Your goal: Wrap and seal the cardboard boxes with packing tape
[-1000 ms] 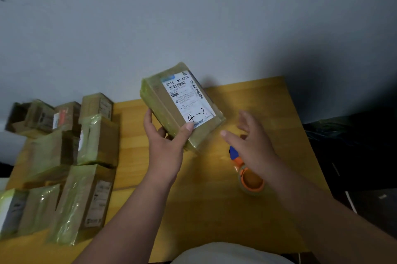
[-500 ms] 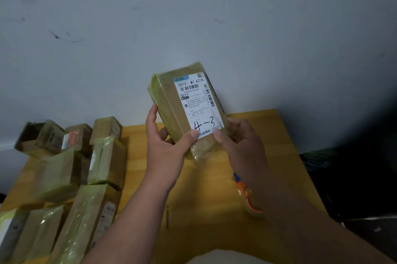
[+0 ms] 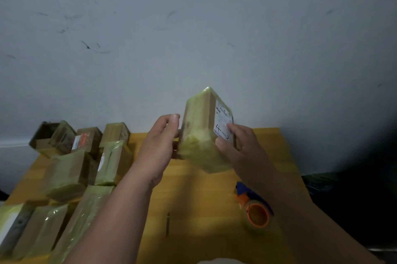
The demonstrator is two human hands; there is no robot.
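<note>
Yellow-taped box (image 3: 202,130) — one, held above the table (image 3: 193,188), now turned label-sideways; gripped by right hand (image 3: 238,147), left hand (image 3: 161,145) loosened beside it. One tape roll (image 3: 256,214) — roughly ten boxes (image 3: 71,173) piled left.

Two bare forearms reach forward, hands raised side by side.

The left hand (image 3: 159,147) is held edge-on, fingers curled forward with the tips at the left side of a box (image 3: 202,132). The right hand (image 3: 240,147) grips that box, thumb across its near face, fingers around its right side.
</note>
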